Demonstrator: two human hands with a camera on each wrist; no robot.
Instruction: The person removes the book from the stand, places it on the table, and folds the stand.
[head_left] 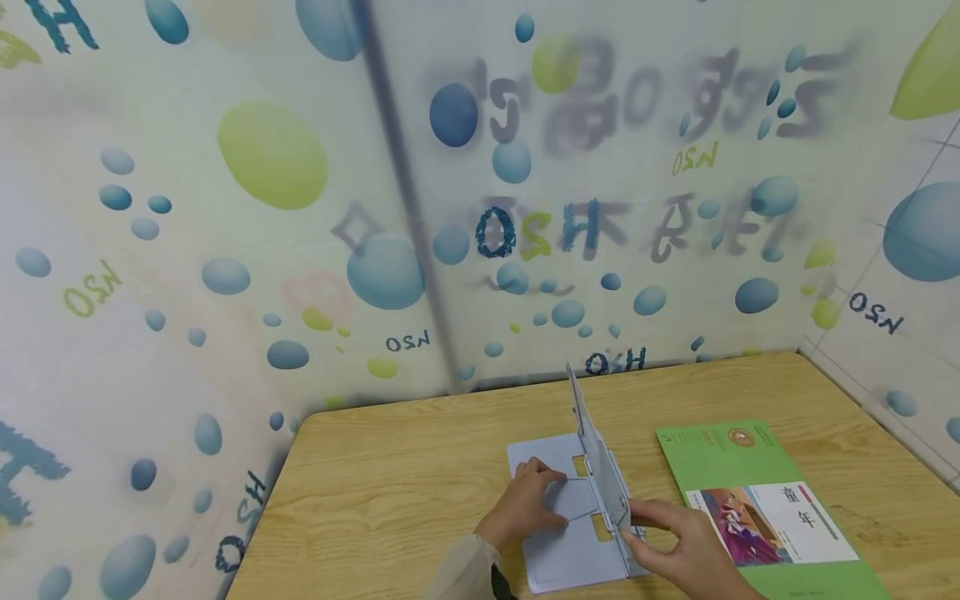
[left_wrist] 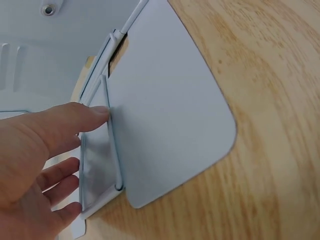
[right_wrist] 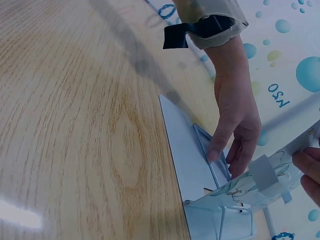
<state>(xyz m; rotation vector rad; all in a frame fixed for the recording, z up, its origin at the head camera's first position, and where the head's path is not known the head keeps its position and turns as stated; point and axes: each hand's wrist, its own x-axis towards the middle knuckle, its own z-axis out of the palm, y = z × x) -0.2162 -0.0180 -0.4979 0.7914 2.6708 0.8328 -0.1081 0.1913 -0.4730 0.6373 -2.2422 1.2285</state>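
A pale blue-grey metal book stand (head_left: 573, 557) lies with its flat base on the table and its panel (head_left: 600, 467) raised steeply. My left hand (head_left: 525, 504) is over the base, thumb and fingers around a hinged wire support (left_wrist: 115, 155). In the left wrist view the thumb lies on one side of that wire loop, and the fingers curl at the other side. My right hand (head_left: 678, 542) pinches the near edge of the raised panel between thumb and fingers. The panel's printed face and a small clip (right_wrist: 265, 172) show in the right wrist view.
A green book (head_left: 720, 458) with a picture on its cover lies flat to the right of the stand. The wooden table (head_left: 375, 492) meets a wall covering (head_left: 450, 333) printed with blue and green dots at the back and sides.
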